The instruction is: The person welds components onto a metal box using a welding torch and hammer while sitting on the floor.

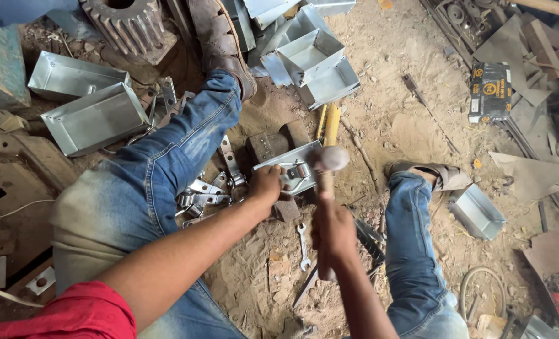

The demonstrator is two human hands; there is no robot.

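The metal bracket (295,172), a flat grey plate with a curved strap and clip on it, lies on a dark steel block (273,147) between the person's knees, just beside the left hand (265,185). That hand is closed on the bracket's near left edge, fingers curled over it and pinning it to the block. The right hand (333,232) is wrapped tight around the wooden handle of a hammer (328,164), whose rounded steel head, slightly blurred, sits just above the plate's right end; whether it touches the plate cannot be told.

A small open-ended spanner (302,246) lies in the dirt between the two forearms. More bent metal brackets (198,196) are heaped against the left leg.

The ground is dry, sandy earth littered with scrap. Folded sheet-metal trays (94,116), shiny and box-shaped, rest at upper left, and more trays (311,63) lie beyond the block. A large rusty toothed gear (129,25) sits at the top edge. A dark printed carton (489,91) lies at right among cut steel offcuts.
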